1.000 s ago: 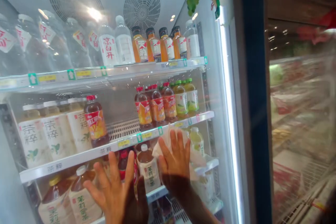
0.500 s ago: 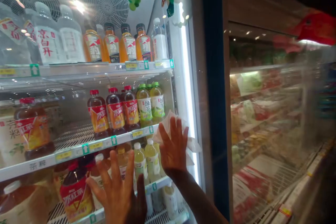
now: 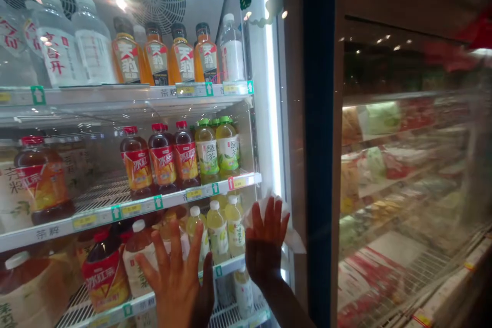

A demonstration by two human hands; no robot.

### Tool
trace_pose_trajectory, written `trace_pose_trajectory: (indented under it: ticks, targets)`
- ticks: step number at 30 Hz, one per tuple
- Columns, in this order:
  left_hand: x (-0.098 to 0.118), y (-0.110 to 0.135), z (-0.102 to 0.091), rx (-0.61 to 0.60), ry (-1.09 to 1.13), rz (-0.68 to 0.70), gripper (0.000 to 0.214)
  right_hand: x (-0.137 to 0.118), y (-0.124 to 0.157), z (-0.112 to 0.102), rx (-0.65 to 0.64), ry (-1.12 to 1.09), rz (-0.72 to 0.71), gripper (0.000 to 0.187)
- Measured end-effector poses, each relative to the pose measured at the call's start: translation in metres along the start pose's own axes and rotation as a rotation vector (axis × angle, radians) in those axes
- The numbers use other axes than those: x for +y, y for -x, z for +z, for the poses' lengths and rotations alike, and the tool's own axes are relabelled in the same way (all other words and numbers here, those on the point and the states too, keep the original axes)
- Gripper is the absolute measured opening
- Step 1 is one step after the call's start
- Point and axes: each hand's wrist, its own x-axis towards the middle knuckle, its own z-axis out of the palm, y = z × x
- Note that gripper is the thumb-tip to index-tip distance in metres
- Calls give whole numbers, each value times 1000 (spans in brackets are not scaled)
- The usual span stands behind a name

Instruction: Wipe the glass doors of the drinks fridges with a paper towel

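Note:
My right hand (image 3: 267, 241) lies flat with fingers stretched over a thin white wipe (image 3: 295, 240), pressing it on the glass door near its lit right edge. The wipe looks crumpled, and much of it is hidden behind the hand. Lower left, my left hand (image 3: 180, 271) is spread open against or close to the glass, with nothing in it. Behind the glass, pale yellow drink bottles (image 3: 218, 230) stand between the hands. Iced tea bottles with red caps (image 3: 137, 164) and green tea bottles (image 3: 227, 146) are one shelf higher.
Water bottles (image 3: 57, 43) and orange drink bottles (image 3: 182, 56) line the upper shelf. A bright light strip (image 3: 273, 113) runs down the door's right side, beside a dark blue post (image 3: 319, 138). Right of it stands another chilled case (image 3: 384, 205) with packaged goods.
My right hand has slid the wipe down and slightly right on the glass, uncovering a shelf end and price tag. My left hand stays nearly in place. The view has shifted slightly.

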Motion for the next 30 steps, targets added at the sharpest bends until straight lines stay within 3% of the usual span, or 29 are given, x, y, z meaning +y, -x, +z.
trace_pose_trajectory:
  ticks: [2, 4, 8, 13, 20, 25, 26, 30]
  targets:
    - [-7, 0, -3, -3, 17, 0, 84, -7, 4, 1, -7, 5, -16, 69]
    - [-20, -3, -7, -3, 9, 20, 83, -16, -9, 3, 31, -3, -35, 70]
    - [-64, -12, -22, 19, -36, 102, 80, -52, -35, 10, 71, -41, -66, 71]
    - [-131, -19, -47, 43, -70, 181, 81, -130, -4, 21, -94, -56, -241, 74]
    - [-224, -17, -89, 29, -116, 147, 85, -238, -39, 42, -70, -86, -235, 76]
    - [-302, -15, -119, 43, -126, 209, 81, -291, -9, 52, -248, -137, -738, 61]
    - [-317, -16, -123, 57, -127, 226, 79, -298, -11, 54, -252, -136, -782, 59]
    - [-359, -19, -132, 100, -116, 276, 72, -323, -41, 61, -164, -79, -591, 65]
